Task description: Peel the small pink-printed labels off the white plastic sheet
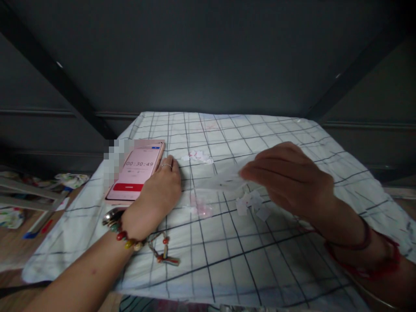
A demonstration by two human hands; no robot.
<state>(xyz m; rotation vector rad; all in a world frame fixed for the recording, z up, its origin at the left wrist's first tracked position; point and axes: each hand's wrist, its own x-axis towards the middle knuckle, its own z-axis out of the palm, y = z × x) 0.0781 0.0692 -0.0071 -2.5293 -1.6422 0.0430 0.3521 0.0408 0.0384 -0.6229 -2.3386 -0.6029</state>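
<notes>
My right hand (289,180) pinches the edge of a thin, translucent plastic bag (224,178), held just over the cloth and stretching to the left. Beneath that hand lies a small pile of white paper pieces (253,203). My left hand (164,182) rests on the table right beside a pink phone (134,173), its fingers lying against the cloth with nothing seen in them. Between the hands sits a small clear packet with something pink in it (200,206). Farther back is another group of white paper pieces (199,156).
A white cloth with dark grid lines (227,260) covers the table. Dark panels (208,56) stand close behind its far edge. On the left, a pale wooden rack (35,201) and several items are on the floor. The phone shows a running timer.
</notes>
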